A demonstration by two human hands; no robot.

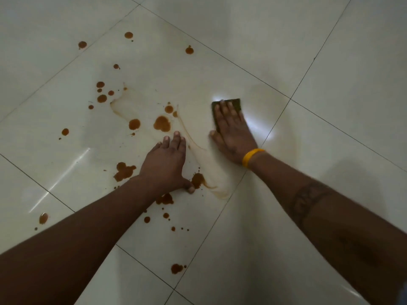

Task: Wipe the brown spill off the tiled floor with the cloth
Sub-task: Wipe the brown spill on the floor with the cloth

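right hand (233,133) lies flat, pressing the dark cloth (226,106) onto the tiled floor (330,84), right of the brown spill (161,123). left hand (167,164) rests open, empty, amid the spill.

Indoor room, likely home, exact room cannot tell. Evidence: glossy pale tiled floor (330,62), large square tiles, thin dark grout lines (248,72) running diagonally. Light glare (59,179) reflecting off tile surface (polished finish). Brown spill (161,123) spattered across tiles. No furniture or walls in frame.
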